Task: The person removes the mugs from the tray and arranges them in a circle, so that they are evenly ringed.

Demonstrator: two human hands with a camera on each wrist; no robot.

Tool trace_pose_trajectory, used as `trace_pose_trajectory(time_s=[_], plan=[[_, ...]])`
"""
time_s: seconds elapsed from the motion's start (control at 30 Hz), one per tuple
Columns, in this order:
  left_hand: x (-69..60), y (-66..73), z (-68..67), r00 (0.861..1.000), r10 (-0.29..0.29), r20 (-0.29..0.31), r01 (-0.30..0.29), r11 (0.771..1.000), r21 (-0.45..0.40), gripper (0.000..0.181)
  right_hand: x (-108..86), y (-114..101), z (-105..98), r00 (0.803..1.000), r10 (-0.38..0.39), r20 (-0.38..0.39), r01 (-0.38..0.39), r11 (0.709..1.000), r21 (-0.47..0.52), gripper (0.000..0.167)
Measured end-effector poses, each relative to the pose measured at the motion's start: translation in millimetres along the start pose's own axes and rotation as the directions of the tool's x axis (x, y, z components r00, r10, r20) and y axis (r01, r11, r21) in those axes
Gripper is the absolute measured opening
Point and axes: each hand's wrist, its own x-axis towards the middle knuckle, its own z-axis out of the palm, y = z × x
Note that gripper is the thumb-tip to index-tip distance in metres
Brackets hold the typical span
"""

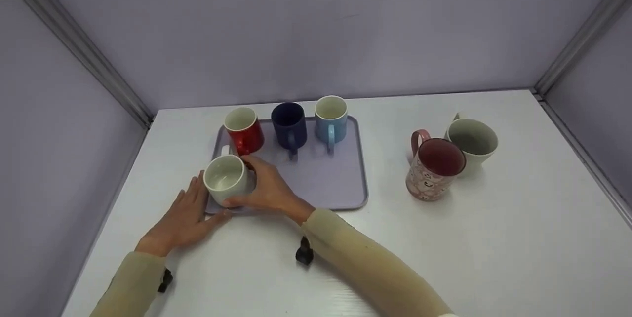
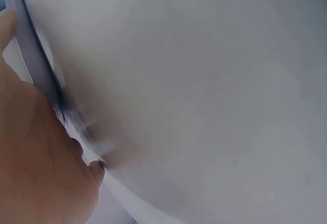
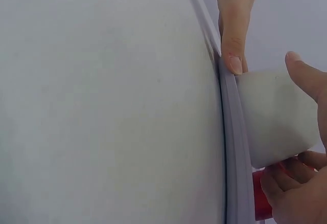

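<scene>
My right hand (image 1: pixel 269 186) grips a white mug (image 1: pixel 224 178) at the front-left corner of a grey-purple tray (image 1: pixel 326 183). In the right wrist view, its thumb and fingers lie on opposite sides of the white mug (image 3: pixel 278 114). With fingers straight, my left hand (image 1: pixel 182 218) rests by the tray's left edge, its thumb at the front rim. Behind the white mug stand a red mug (image 1: pixel 249 137), a dark blue mug (image 1: pixel 289 132) and a light blue mug (image 1: pixel 330 129) in a back row. The left wrist view shows the left hand (image 2: pixel 41 157) against the tray rim.
Right of the tray, a pink patterned mug (image 1: pixel 428 178) stands on the white table (image 1: pixel 518 238). A pale grey-green mug (image 1: pixel 476 151) is close behind it, partly hidden. Plain walls (image 1: pixel 345 25) enclose the table at the back and sides.
</scene>
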Motion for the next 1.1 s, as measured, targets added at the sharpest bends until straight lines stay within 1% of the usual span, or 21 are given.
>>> trace_pose_trajectory(time_s=[0.13, 0.27, 0.5, 0.67, 0.87, 1.0, 1.1], plan=[[0.6, 0.5, 0.7, 1.000, -0.002, 0.002, 0.002, 1.000, -0.008, 0.111, 5.9, 3, 11, 1.000, -0.001, -0.022, 0.002, 1.000, 0.024, 0.101], [0.6, 0.6, 1.5, 1.000, -0.002, 0.004, 0.002, 1.000, -0.020, 0.112, 7.1, 7, 17, 0.999, 0.004, -0.031, -0.003, 0.999, 0.046, 0.102], [-0.3, -1.2, 0.5, 1.000, -0.013, 0.007, 0.013, 1.000, -0.022, 0.112, 9.4, 8, 21, 0.998, 0.022, -0.061, -0.021, 1.000, 0.005, 0.098], [0.5, -2.2, 0.1, 1.000, -0.016, 0.009, 0.016, 1.000, -0.016, 0.112, 10.2, 8, 21, 0.997, 0.021, -0.077, -0.021, 1.000, -0.007, 0.095], [0.8, -2.7, 0.6, 1.000, -0.016, 0.010, 0.016, 1.000, -0.009, 0.111, 9.0, 5, 17, 0.996, 0.010, -0.090, -0.009, 1.000, 0.006, 0.094], [0.9, -2.6, 0.9, 1.000, -0.013, 0.008, 0.013, 1.000, -0.004, 0.111, 8.3, -1, 9, 0.995, -0.006, -0.104, 0.007, 1.000, 0.015, 0.094], [0.4, -2.8, 0.7, 1.000, -0.011, 0.007, 0.010, 1.000, 0.004, 0.111, 7.9, -8, 1, 0.994, -0.017, -0.109, 0.018, 1.000, 0.014, 0.097]])
